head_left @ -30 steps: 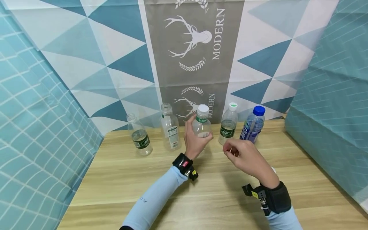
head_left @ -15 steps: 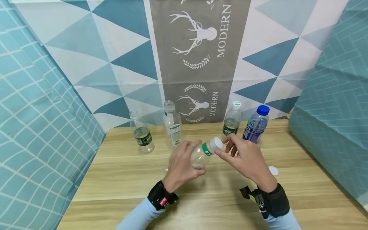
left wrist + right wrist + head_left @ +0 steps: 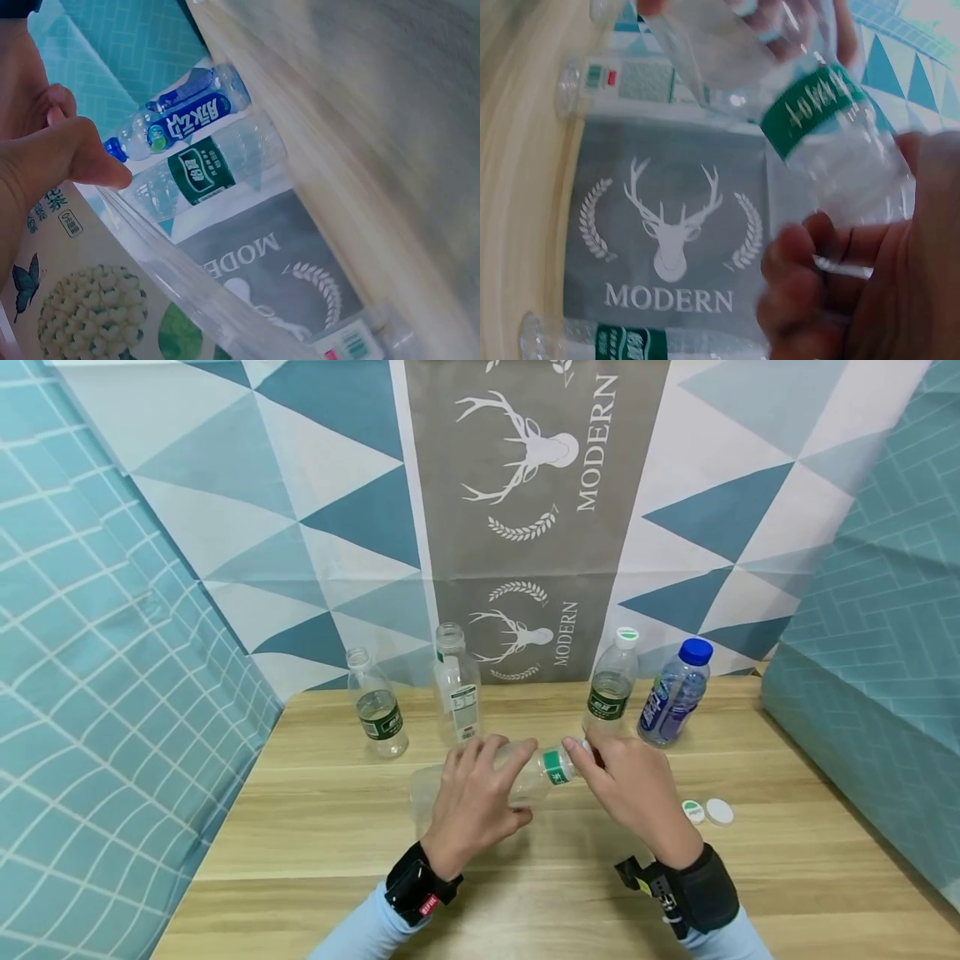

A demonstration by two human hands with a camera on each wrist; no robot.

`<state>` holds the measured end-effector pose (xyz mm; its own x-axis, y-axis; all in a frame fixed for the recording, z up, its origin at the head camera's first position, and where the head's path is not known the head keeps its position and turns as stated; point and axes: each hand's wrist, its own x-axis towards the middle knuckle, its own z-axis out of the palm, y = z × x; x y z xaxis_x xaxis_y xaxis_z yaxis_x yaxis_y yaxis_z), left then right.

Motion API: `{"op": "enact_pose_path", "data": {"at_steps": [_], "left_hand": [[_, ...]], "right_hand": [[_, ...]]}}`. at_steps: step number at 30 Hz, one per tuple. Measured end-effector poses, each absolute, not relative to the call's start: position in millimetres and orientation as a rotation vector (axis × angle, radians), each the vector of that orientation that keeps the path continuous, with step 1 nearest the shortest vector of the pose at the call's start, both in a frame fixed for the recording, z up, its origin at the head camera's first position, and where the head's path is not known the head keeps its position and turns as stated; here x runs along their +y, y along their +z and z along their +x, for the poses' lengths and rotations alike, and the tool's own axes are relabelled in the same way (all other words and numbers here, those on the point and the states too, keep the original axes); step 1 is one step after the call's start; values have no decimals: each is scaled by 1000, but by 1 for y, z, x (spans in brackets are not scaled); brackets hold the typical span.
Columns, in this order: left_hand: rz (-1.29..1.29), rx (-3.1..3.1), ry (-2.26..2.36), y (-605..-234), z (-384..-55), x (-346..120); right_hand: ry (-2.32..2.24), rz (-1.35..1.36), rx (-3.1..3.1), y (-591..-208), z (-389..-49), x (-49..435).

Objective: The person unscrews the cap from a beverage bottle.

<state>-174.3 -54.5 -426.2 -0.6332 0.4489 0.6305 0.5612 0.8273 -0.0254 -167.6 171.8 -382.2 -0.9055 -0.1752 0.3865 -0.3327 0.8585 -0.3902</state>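
A clear plastic bottle [image 3: 534, 781] with a green neck band [image 3: 812, 106] lies almost level above the table, its neck to the right. My left hand [image 3: 474, 806] grips its body from above, thumb on the near side. At the neck end, my right hand [image 3: 636, 789] pinches the white bottle cap [image 3: 587, 748], mostly hidden behind the fingers. In the left wrist view, the same bottle's printed label [image 3: 90, 300] fills the lower left. Behind the right hand stand a white-capped bottle [image 3: 609, 695] with a dark green label and a blue-capped bottle [image 3: 673, 700].
Two uncapped bottles stand at the back left: one with a green label [image 3: 380, 714], one taller with a white label [image 3: 463, 706]. Two loose white caps, one with a green print [image 3: 693, 812] and one plain [image 3: 720, 812], lie right of my right hand. Patterned cloth [image 3: 525, 543] hangs behind.
My left hand has brought the bottle from upright at the back toward me and tipped it rightward. The right hand has closed on its cap. Both loose caps now show.
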Motion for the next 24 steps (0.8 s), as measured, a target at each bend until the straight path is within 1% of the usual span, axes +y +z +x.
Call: {"op": "enact_pose_path", "data": {"at_steps": [5, 8, 17, 24], "left_hand": [[-746, -2276, -86, -423, -173, -53], [-756, -2265, -83, -421, -172, -52], [-793, -2349, -202, -413, -165, -57], [-908, -2464, -415, -410, -170, -60]], "right_hand": [[780, 174, -2759, -382, -166, 165], [826, 132, -2686, -383, -166, 163], [771, 343, -2291, -402, -173, 159], [749, 563, -2066, -407, -181, 163]]}}
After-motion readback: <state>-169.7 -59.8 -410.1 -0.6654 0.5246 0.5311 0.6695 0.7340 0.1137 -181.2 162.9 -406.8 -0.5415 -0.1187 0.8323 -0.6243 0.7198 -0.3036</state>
